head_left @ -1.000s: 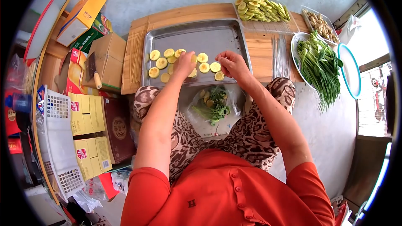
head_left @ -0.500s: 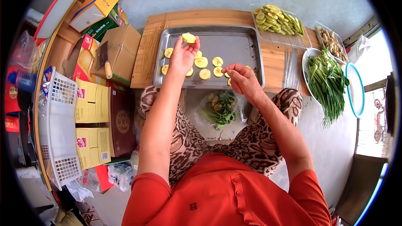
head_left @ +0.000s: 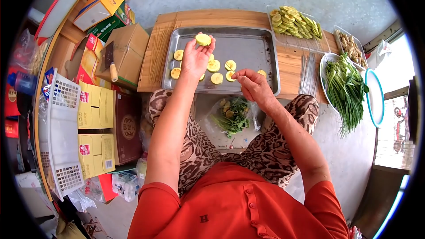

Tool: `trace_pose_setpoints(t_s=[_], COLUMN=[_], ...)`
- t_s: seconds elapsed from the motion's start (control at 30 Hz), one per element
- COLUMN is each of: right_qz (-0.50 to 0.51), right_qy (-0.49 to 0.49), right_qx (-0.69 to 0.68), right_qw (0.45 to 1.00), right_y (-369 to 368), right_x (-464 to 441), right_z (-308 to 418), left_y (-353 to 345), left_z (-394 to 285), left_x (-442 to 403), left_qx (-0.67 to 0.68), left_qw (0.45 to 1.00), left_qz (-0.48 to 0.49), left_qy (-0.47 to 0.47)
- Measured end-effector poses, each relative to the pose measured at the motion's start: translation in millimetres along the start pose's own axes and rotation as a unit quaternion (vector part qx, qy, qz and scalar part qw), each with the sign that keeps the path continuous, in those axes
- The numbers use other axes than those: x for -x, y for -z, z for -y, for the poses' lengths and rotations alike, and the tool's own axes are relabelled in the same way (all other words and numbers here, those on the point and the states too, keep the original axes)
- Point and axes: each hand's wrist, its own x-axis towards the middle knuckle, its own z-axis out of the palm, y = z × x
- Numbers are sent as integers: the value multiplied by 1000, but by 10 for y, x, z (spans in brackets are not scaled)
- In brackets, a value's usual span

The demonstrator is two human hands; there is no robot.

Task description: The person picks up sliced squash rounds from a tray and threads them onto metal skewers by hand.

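My left hand [head_left: 195, 59] is raised over the left part of a metal tray [head_left: 248, 44], its fingers closed on a round, pale yellow zucchini slice [head_left: 203, 40]. My right hand [head_left: 254, 85] is pinched at the tray's front edge. A thin skewer [head_left: 226, 65], only faintly visible, runs from its fingertips up toward the held slice; whether its tip is in the slice I cannot tell. Several loose slices [head_left: 213, 66] lie flat in the tray, around and between both hands.
Thin bamboo skewers [head_left: 160, 55] lie left of the tray, metal skewers [head_left: 307, 73] right of it. Beyond are a container of zucchini slices [head_left: 294, 22], a plate of green leaves [head_left: 343, 77] and a tub of brownish pieces [head_left: 352, 46]. A knife [head_left: 110, 62] rests by cardboard boxes [head_left: 128, 53].
My left hand and its slice have moved slightly right and up. My right hand has shifted a little left and down, uncovering a slice at the tray's right.
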Motion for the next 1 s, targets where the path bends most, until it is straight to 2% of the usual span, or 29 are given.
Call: trace_pose_setpoints(t_s=[0.6, 1.0], right_qz=[-9, -5], right_qy=[1, 9], right_qx=[1, 1], right_qw=[1000, 1000], right_y=[3, 8], right_x=[-8, -5], right_z=[-20, -57], left_y=[10, 18], left_z=[21, 33], left_x=[-4, 1], left_qx=[-24, 5], left_qw=[999, 999], left_qz=[26, 38], left_qy=[-33, -18])
